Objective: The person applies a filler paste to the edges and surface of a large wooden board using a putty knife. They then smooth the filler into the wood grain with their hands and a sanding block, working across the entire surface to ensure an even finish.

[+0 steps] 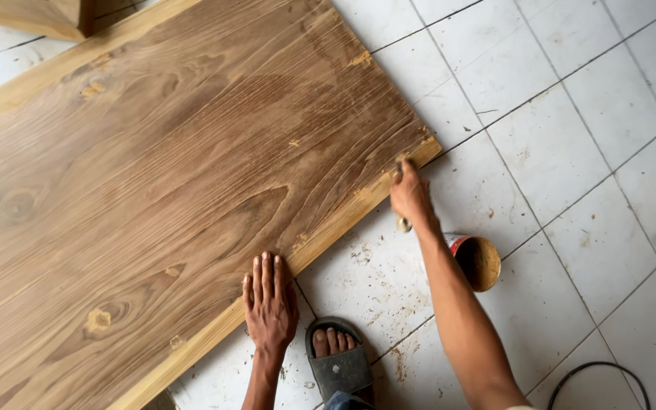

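Wood panel (153, 175) flat on tiled floor (571, 152), hands at near edge.
Left hand (269, 304) flat at panel edge, fingers straight, together. Right hand (410, 196) at edge near corner, fingers clamped on small tool (403, 224), tip pressed to edge. Red tin (478, 262) just beside right forearm. Sandalled foot (337, 357) between arms. Black cable (647, 364) far right.

Both forearms are bare with no sleeves, watch or gloves showing, the hands, left (269, 304) and right (411, 196), are bare too, and the one foot in view wears a dark grey open-toed slide sandal (339, 367), with a bit of blue denim at the bottom edge.
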